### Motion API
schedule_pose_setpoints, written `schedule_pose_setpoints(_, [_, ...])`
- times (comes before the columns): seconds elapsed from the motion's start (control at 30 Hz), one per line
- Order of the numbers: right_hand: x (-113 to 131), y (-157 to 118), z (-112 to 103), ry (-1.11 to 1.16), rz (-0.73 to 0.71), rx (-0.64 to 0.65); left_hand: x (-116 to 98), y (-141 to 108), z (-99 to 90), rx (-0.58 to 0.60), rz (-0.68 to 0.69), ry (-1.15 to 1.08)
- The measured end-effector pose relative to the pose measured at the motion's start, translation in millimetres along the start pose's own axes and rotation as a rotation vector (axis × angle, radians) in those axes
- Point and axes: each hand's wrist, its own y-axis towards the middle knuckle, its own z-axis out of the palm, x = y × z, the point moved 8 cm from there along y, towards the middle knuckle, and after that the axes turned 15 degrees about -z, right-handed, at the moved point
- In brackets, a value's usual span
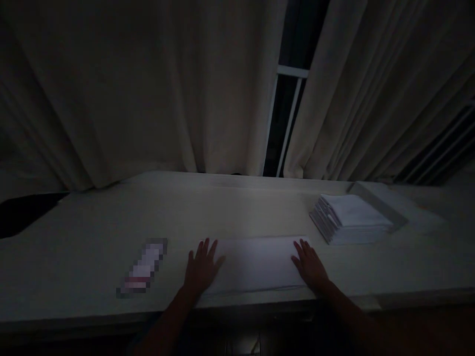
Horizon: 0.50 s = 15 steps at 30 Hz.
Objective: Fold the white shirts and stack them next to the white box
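Note:
A white folded sheet (256,262), cloth or paper I cannot tell in the dim light, lies flat along the front of the pale table (178,212). My left hand (202,267) rests on its left end, fingers spread and pointing away from me. On the right end lies my right hand (308,262), also flat with its fingers apart. Neither hand grips anything. To the right, beyond my right hand, sits a neat stack of folded white pieces (352,217) with layered edges showing on its left side.
A pixelated, phone-shaped object (144,267) lies left of my left hand. Behind the table hang long beige curtains (222,89), with a dark window (287,99) in the gap. A pale, flat box-like object (397,202) stands behind the stack. A dark item (25,212) is at far left.

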Motion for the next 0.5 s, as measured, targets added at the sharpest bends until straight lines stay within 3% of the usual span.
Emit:
schedule_pose_setpoints(0.1, [-1.5,1.3,0.5,0.025,0.029,0.033,2.7,3.3,6.4,-0.008,-0.004,0.028])
schedule_pose_setpoints(0.17, [-1.7,1.9,-0.4,0.044,0.047,0.042,-6.4,4.3,-0.8,-0.035,-0.015,0.037])
schedule_pose_setpoints(0.23, [-1.2,2.6,-1.8,0.072,0.061,0.055,-32.1,1.9,-11.7,-0.057,0.040,0.017])
schedule_pose_setpoints(0.37, [-6.0,4.5,-14.2,0.137,0.136,0.047,-112.9,-18.8,-16.8,-0.002,0.343,-0.063])
schedule_pose_setpoints(0.43, [-20.9,2.2,-30.7,0.156,0.289,-0.023,-140.3,-29.1,-7.9,0.035,0.407,-0.087])
schedule_pose_setpoints(0.5, [-42.6,-6.9,-45.6,0.227,0.534,-0.071,-152.8,-35.4,5.0,0.051,0.398,-0.098])
